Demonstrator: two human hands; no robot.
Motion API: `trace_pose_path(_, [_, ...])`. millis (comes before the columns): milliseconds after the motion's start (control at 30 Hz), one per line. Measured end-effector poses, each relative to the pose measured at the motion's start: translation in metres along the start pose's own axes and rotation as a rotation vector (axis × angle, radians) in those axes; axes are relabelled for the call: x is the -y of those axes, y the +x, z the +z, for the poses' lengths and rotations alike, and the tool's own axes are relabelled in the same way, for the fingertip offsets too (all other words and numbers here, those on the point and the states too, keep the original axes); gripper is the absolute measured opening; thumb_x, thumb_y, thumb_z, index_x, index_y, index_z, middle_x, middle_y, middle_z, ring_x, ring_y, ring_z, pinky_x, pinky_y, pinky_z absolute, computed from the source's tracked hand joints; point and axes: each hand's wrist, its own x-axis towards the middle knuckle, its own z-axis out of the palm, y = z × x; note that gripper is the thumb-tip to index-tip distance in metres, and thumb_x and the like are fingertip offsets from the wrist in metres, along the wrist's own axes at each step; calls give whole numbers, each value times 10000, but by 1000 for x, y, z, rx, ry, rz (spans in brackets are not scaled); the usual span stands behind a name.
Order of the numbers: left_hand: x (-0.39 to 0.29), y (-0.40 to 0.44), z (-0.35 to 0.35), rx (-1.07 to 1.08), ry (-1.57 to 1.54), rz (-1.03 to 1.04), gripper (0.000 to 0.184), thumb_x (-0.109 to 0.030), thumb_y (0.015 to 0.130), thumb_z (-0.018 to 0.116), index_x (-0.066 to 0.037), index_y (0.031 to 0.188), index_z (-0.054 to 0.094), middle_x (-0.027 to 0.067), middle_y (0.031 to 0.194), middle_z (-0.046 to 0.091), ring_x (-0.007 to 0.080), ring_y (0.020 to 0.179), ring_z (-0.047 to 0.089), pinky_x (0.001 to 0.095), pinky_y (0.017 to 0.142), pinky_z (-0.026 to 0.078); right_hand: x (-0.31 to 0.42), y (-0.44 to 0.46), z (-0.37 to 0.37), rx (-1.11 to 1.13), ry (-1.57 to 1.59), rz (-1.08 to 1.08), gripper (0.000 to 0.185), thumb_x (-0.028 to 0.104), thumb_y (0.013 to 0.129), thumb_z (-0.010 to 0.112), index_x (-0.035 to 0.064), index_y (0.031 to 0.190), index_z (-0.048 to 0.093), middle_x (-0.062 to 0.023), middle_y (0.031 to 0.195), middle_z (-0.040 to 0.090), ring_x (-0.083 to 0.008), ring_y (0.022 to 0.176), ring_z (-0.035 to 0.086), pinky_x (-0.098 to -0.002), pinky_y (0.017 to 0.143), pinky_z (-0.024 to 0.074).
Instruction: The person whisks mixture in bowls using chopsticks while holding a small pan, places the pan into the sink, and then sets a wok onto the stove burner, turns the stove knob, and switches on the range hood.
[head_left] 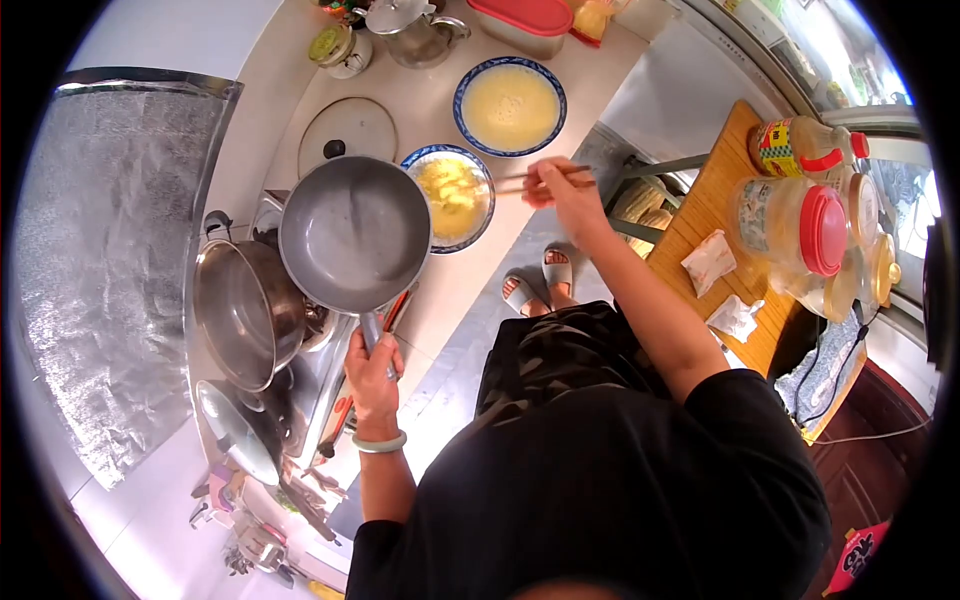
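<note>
Hands (374, 374) around pan handle (371, 328) and chopsticks (510, 190)

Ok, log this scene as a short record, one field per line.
Left hand: grips the grey pan by its handle
Right hand: holds chopsticks, pointing toward the nearer bowl
Nearer bowl: blue-patterned rim, soft yellow pieces inside
Farther bowl: blue-patterned rim, pale yellow contents
Beyond the pan: black-knobbed lid, partly hidden
Left of pan: large steel pot
Unclear: whether pan and nearer bowl touch
</note>
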Motion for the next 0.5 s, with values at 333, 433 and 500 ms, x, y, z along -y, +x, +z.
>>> trace_pose_path(333, [1, 0, 2, 5, -22, -10, 322, -93, 830, 560, 48, 1113, 499, 33, 715, 505, 96, 516, 458, 210, 465, 361, -13, -1, 15, 49, 89, 87, 234, 199, 894, 558, -32, 905, 598, -102, 795, 635, -168, 654, 633, -250, 579, 527])
trace_pose_path(433, [3, 2, 2, 5, 9, 4, 321, -91, 833, 558, 48, 1115, 496, 31, 713, 504, 93, 512, 457, 209, 457, 358, 8, -2, 5, -21, 47, 4, 226, 204, 887, 564, -16, 910, 605, -75, 788, 626, -147, 657, 618, -253, 601, 512])
trace_pose_path(500, [4, 3, 4, -10, 1, -1, 313, -89, 834, 558, 47, 1109, 497, 27, 706, 502, 90, 509, 456, 208, 451, 356, 5, 6, 15, -34, 78, -51, 227, 209, 881, 566, -10, 918, 608, -70, 801, 630, -143, 658, 615, -255, 609, 508])
